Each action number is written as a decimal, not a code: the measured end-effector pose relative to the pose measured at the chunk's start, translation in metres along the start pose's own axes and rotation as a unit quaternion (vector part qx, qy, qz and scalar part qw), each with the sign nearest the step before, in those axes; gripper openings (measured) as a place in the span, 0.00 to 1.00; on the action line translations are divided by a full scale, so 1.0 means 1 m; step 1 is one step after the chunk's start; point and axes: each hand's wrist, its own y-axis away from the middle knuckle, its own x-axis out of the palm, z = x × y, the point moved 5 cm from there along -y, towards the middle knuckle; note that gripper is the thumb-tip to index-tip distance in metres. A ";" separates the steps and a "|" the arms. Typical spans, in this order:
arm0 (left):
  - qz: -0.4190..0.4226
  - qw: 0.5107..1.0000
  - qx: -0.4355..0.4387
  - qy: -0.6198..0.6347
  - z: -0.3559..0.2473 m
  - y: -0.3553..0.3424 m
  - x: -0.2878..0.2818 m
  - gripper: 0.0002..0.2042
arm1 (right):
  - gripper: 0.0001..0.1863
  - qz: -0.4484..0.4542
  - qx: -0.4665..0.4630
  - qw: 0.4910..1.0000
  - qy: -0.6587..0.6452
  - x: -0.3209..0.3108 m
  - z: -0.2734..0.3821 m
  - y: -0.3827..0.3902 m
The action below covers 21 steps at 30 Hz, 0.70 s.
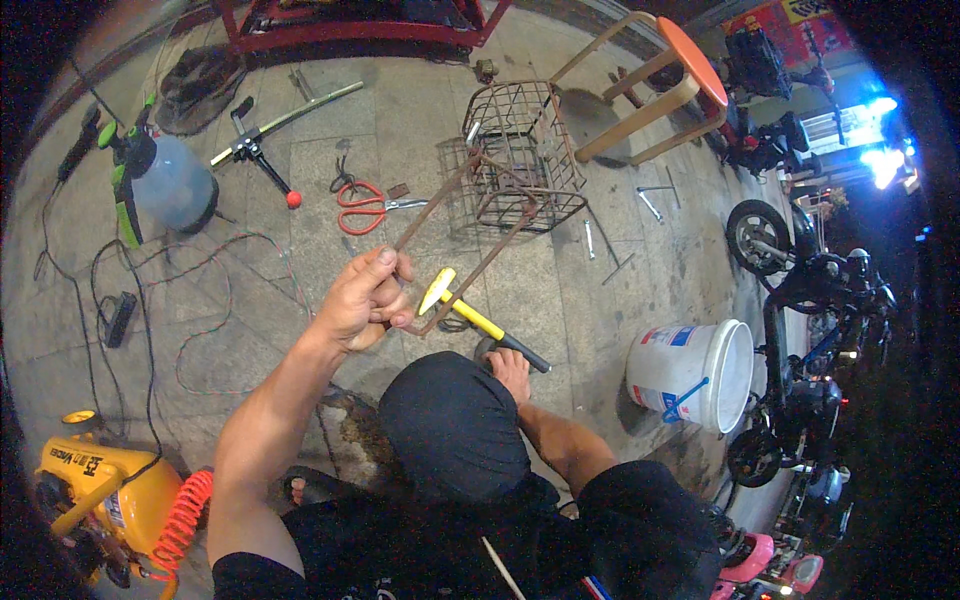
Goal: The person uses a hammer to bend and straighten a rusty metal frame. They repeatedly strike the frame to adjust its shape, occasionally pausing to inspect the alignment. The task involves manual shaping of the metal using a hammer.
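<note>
My left hand (362, 300) is closed round the near end of a bent, rusty metal rod frame (486, 252). Its two long sides reach away to a rusty wire basket (530, 160) standing on the floor. A hammer (480, 318) with a yellow head and a yellow-and-black handle shows under the frame. Close to the hammer's black grip, my right hand (511, 376) has its fingers curled, beside a small grey edge I cannot make out. A rounded shape in dark cloth (452, 425) hides part of that hand. Red-handled scissors (365, 208) lie beyond the left hand.
At left stand a pump sprayer (170, 180) and a yellow compressor (110, 490) with a coiled red hose (185, 515); cables cross the floor. A white bucket (735, 380) is at right, near parked motorbikes (800, 400). Wrenches (650, 205) and an orange-topped stool (692, 62) are farther off.
</note>
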 end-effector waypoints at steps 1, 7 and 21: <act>0.010 1.000 0.000 0.009 0.000 0.000 0.000 0.15 | 0.21 -0.002 -0.002 1.000 0.001 0.000 0.000 0.000; -0.004 0.999 -0.031 0.026 0.004 -0.003 -0.007 0.15 | 0.20 0.000 -0.005 1.000 0.001 0.002 -0.003 0.001; 0.002 0.997 -0.058 0.054 0.006 -0.013 -0.017 0.14 | 0.18 0.126 -0.020 0.819 -0.559 -0.078 0.077 -0.082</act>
